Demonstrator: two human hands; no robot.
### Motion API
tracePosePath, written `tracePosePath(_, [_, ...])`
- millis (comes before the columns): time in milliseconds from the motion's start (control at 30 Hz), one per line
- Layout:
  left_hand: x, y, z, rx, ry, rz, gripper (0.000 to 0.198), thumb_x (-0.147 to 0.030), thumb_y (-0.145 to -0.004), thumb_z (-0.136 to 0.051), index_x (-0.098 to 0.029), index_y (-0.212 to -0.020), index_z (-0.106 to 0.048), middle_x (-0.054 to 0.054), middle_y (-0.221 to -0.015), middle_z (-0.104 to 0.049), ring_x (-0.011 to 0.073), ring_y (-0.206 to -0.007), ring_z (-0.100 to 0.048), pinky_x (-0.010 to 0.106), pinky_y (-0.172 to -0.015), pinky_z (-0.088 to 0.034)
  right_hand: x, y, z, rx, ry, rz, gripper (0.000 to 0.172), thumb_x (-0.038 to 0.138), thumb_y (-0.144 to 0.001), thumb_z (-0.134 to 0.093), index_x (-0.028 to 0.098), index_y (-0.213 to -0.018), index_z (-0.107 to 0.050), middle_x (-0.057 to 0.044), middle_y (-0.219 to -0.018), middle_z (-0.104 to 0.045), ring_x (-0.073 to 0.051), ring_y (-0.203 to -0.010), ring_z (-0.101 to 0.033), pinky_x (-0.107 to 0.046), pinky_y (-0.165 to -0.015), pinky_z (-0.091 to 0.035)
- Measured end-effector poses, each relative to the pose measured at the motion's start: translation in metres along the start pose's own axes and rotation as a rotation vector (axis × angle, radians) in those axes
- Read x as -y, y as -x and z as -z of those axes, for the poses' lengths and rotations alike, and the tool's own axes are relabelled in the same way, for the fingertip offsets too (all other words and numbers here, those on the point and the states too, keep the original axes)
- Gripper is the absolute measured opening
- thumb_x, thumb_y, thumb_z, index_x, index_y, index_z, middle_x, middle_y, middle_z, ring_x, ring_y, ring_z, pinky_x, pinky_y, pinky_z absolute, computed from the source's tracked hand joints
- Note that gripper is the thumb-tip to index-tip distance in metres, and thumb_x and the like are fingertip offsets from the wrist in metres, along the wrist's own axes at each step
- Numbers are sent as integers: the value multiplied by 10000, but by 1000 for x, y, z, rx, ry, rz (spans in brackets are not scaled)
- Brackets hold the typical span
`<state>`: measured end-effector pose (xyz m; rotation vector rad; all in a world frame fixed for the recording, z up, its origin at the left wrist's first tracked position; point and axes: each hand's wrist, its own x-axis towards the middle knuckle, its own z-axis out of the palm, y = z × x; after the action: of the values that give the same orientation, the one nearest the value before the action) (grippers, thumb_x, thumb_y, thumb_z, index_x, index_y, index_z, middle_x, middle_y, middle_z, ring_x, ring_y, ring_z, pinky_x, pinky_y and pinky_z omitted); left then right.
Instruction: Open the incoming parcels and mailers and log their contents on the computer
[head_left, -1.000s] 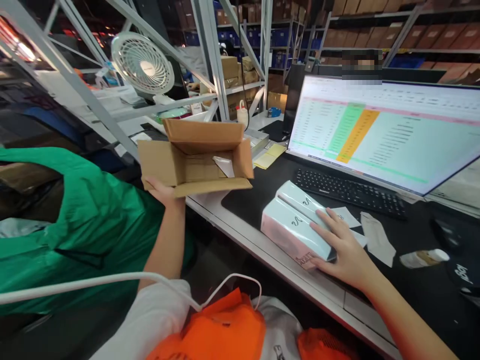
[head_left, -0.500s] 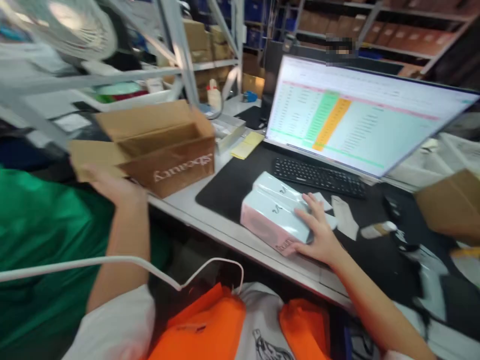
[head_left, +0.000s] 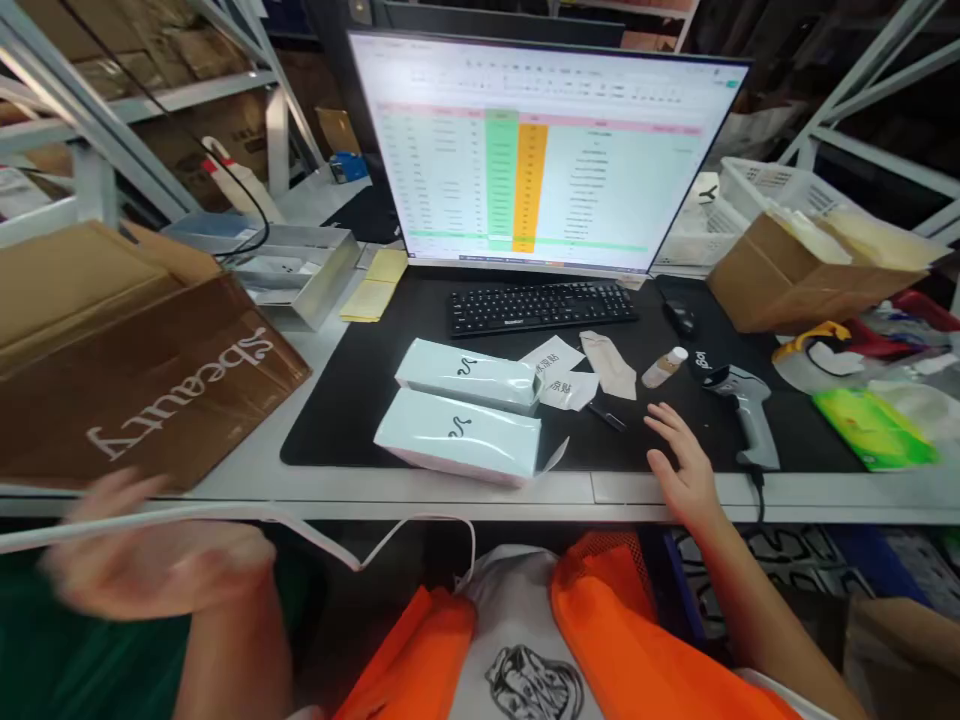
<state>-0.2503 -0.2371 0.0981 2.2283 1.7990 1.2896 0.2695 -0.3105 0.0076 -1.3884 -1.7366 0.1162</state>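
Note:
Two pale blue boxes, one [head_left: 469, 375] behind the other [head_left: 459, 432], lie side by side on the black mat [head_left: 352, 400]. My right hand [head_left: 686, 470] is spread at the mat's front edge, holding nothing, between the boxes and a grey barcode scanner [head_left: 752, 420]. A small bottle [head_left: 664, 367] lies just beyond its fingertips. On the left, an open brown carton [head_left: 187, 390] stands on the table. My left hand [head_left: 161, 555], smeared by motion, is in front of and below the carton; its fingers cannot be made out clearly.
A monitor [head_left: 540, 160] stands behind a black keyboard [head_left: 544, 306]. White packets [head_left: 555, 362] and a pen lie right of the boxes. A mouse [head_left: 679, 318], a cardboard box [head_left: 810, 270] and a green packet [head_left: 874, 425] are at the right. A white cable [head_left: 300, 530] crosses the front.
The view has turned right. My right hand has left the pale blue boxes and moved right. My left hand has come off the carton's flap and lowered towards me.

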Motion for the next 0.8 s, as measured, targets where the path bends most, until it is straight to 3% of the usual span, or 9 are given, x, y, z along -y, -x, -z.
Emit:
tracePosePath(67, [-18,-5,-6,67,54,-291,491,-457,-711,-661,-411,-1200,-639,54,-1167,-708,426,-1268,-613,684,-1043,-464,-14,20,5,-44,36,-94,323,414,-1039,-559,231,-1275,-682,-134,-1409,-620,-335,-1393,-508,-593,-1159,-420])
tracePosePath(133, [-45,-21,-11,272,83,-568,551,-374,-775,-733,-425,-1307,-600,45,-1363,-641,377,-1402,-522,606,-1143,-437,-25,36,5,-56,55,-160,300,417,-1026,-573,221,-1208,-709,-138,-1365,-648,-330,-1337,-560,-588,-1130,-454])
tracePosePath(167, [-60,-33,-14,410,65,-642,617,-393,-788,-762,-420,-1374,-572,49,-1484,-565,373,-1480,-431,589,-1197,-386,-29,42,4,-58,62,-186,306,426,-1023,-570,216,-1191,-717,-143,-1351,-655,-328,-1313,-579,-584,-1116,-469])
tracePosePath(300, [-117,-90,-47,915,-131,-706,977,-646,-706,-798,-378,-1571,-429,63,-1739,-187,456,-1593,-105,677,-1256,-156,-34,50,-5,-73,104,-223,348,460,-1016,-551,202,-1165,-731,-151,-1291,-681,-321,-1231,-629,-562,-1071,-515])
tracePosePath(400, [-137,-116,-76,1123,-259,-713,1244,-737,-618,-804,-352,-1655,-236,120,-1756,-50,499,-1585,-45,735,-1221,-94,-31,49,-11,-88,145,-192,350,455,-1017,-546,193,-1159,-732,-150,-1263,-693,-321,-1213,-633,-561,-1063,-523])
tracePosePath(533, [-143,-114,-86,1166,-322,-736,1341,-708,-590,-817,-301,-1676,-144,191,-1734,-108,489,-1568,-160,715,-1223,-133,-27,49,-13,-116,165,-174,323,421,-1021,-542,194,-1143,-737,-143,-1228,-707,-319,-1193,-645,-552,-1055,-533])
tracePosePath(700, [-145,-92,-72,1073,-342,-765,1165,-576,-652,-792,-252,-1646,-279,224,-1653,-293,493,-1503,-295,698,-1205,-219,-26,49,-15,-131,172,-179,314,403,-1023,-535,195,-1135,-741,-133,-1200,-720,-318,-1189,-647,-558,-1066,-522])
tracePosePath(800, [-148,-84,-68,1068,-357,-751,1189,-600,-627,-805,-269,-1643,-285,221,-1692,-213,530,-1526,-226,742,-1186,-216,-27,49,-16,-131,178,-172,310,400,-1027,-529,196,-1125,-741,-128,-1178,-726,-321,-1176,-652,-565,-1062,-520])
